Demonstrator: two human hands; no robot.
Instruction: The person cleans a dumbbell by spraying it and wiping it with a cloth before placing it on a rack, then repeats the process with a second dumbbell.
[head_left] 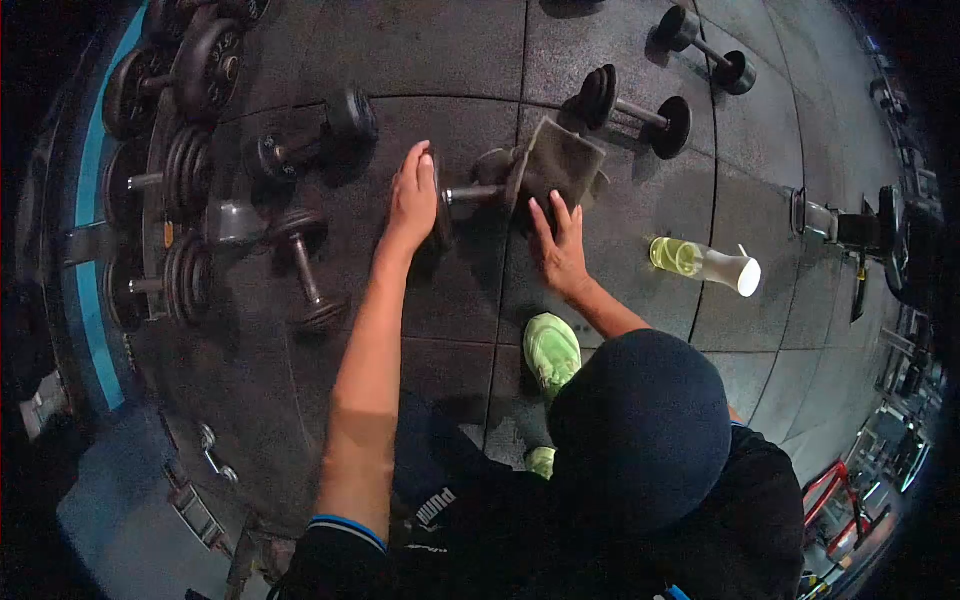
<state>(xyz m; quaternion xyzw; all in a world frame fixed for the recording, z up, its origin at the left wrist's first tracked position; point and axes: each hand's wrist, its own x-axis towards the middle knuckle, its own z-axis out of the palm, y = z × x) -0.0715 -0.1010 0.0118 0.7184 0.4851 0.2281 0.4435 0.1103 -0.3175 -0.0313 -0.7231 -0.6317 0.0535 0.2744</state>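
A black dumbbell [470, 192] lies on the dark rubber floor [420, 60] in front of me. My left hand [413, 195] is laid palm down over its left end plate, fingers together and wrapped on the plate. A grey-brown cloth [562, 160] is draped over the dumbbell's right end. My right hand [560, 250] sits just below the cloth with fingers stretched out and slightly apart, the tips touching the cloth's lower edge.
Other dumbbells lie nearby: one at the back right [640, 110], one farther back [705, 45], two on the left [310, 140] [305, 270]. A weight rack [170, 170] stands at left. A clear bottle [700, 262] lies on its side at right. My green shoe [550, 345] is below the hands.
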